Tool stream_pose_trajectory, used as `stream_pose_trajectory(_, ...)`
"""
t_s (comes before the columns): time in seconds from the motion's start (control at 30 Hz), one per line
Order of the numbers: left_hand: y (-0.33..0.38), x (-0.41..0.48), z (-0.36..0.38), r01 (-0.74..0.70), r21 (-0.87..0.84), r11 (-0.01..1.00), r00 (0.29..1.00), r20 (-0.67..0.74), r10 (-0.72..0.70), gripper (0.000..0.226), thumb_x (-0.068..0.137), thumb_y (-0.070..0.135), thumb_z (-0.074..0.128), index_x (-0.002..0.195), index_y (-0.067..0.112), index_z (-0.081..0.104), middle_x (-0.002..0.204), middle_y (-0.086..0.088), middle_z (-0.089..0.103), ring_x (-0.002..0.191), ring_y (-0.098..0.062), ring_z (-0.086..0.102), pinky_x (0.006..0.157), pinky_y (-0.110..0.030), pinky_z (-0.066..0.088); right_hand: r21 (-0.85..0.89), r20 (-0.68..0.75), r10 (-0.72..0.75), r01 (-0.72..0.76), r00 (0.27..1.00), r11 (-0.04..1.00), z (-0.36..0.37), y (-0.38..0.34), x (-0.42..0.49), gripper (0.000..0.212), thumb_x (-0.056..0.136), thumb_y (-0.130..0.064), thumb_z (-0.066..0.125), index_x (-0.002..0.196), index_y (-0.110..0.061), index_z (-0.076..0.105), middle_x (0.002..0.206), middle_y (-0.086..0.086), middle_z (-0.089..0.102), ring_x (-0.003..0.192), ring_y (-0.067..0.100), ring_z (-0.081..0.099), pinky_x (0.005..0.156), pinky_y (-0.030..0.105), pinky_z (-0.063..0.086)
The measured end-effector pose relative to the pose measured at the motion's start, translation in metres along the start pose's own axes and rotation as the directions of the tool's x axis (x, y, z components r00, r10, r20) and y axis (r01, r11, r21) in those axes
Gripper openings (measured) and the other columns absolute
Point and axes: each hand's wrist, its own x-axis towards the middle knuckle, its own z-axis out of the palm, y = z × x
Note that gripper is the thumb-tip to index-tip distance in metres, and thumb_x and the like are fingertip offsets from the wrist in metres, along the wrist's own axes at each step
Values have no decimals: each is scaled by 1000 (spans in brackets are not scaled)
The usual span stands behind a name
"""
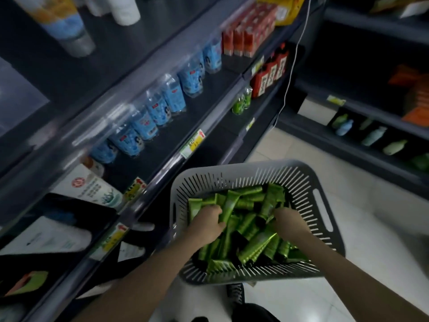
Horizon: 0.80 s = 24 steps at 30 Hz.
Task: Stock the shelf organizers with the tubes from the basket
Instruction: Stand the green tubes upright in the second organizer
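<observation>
Our left hand [206, 220], nearer the dark shelf [181, 135], grips a green plastic tube [228, 206] pointing away in the grey slotted basket [301, 182]; our right hand [287, 220] seemingly clutches more tubes [255, 248].

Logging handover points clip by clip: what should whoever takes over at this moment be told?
Left hand: in the grey basket, gripping a green tube.
Right hand: also in the basket, fingers buried among the tubes; grip unclear.
Basket: heaped with tubes, beside the shelves on the left.
Done: no tube clearly shelved yet.
To do: shelve them all.
</observation>
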Motion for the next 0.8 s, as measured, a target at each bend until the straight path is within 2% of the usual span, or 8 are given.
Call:
stream_pose_trajectory(0.07, 1, 14, 6, 26, 12, 1000, 1000, 3, -26, 8, 90, 20, 57, 91, 12, 55, 92, -9, 58, 87, -23, 59, 71, -33, 48, 2, -19, 63, -63, 998, 998, 1, 1, 1, 25, 84, -25, 60, 100, -7, 64, 102, 12, 66, 98, 30, 63, 73, 31, 48)
stream_pose_trajectory(0.17, 1, 33, 16, 55, 53, 997, 998, -25, -53, 19, 90, 19, 57, 76, 15, 45, 80, -4, 52, 76, -21, 55, 59, -31, 42, 8, 37, 101, -101, 994, 995, 4, 6, 6, 26, 86, -28, 62, 96, -4, 63, 89, 10, 62, 89, 26, 63, 65, 27, 43)
stream_pose_trajectory(0.33, 3, 59, 33, 94, 1, 996, 995, -32, -94, 26, 91, 24, 59, 107, 5, 53, 101, -12, 59, 94, -26, 59, 67, -29, 41, 154, 47, 163, -168, 986, 974, 14, 21, 19, 37, 85, -37, 64, 62, -16, 45, 62, -3, 47, 54, 6, 44, 41, 18, 30)
stream_pose_trajectory(0.43, 0, 65, 47, 113, -25, 993, 993, -42, -114, 31, 89, 18, 62, 114, 4, 50, 93, -8, 57, 81, -21, 57, 58, -25, 39, 223, 54, 185, -192, 981, 956, 18, 26, 22, 37, 81, -36, 70, 59, -13, 49, 59, -2, 51, 48, 5, 46, 31, 12, 26)
stream_pose_trajectory(0.5, 0, 65, 51, 120, 10, 993, 991, -67, -119, 31, 86, 13, 65, 113, 6, 50, 93, -6, 56, 82, -20, 57, 60, -25, 41, 313, 76, 217, -230, 973, 921, 22, 28, 25, 29, 77, -27, 75, 63, -6, 61, 59, 5, 62, 47, 11, 58, 38, 13, 42)
stream_pose_trajectory(0.57, 0, 65, 52, 121, 51, 991, 990, -81, -117, 34, 83, 7, 66, 113, 7, 51, 104, -11, 58, 94, -25, 60, 67, -28, 45, 403, 117, 235, -262, 965, 877, 26, 30, 28, 16, 71, -11, 76, 68, 2, 67, 62, 13, 70, 56, 22, 69, 59, 33, 59)
stream_pose_trajectory(0.63, 1, 62, 49, 120, 55, 991, 990, -83, -115, 33, 79, 6, 68, 110, 7, 54, 108, -13, 58, 100, -29, 60, 73, -32, 46, 385, 150, 231, -272, 961, 882, 27, 31, 29, 11, 69, -5, 74, 67, 3, 67, 65, 14, 71, 61, 23, 71, 68, 44, 60)
stream_pose_trajectory(0.8, 2, 45, 29, 132, -155, 979, 988, -64, -143, 29, 73, 3, 68, 95, 13, 52, 97, -4, 58, 91, -20, 58, 71, -30, 48, 97, 98, 82, -92, 992, 991, 4, 8, 15, 13, 75, -8, 68, 65, -5, 60, 69, 8, 65, 62, 16, 63, 46, 15, 48)
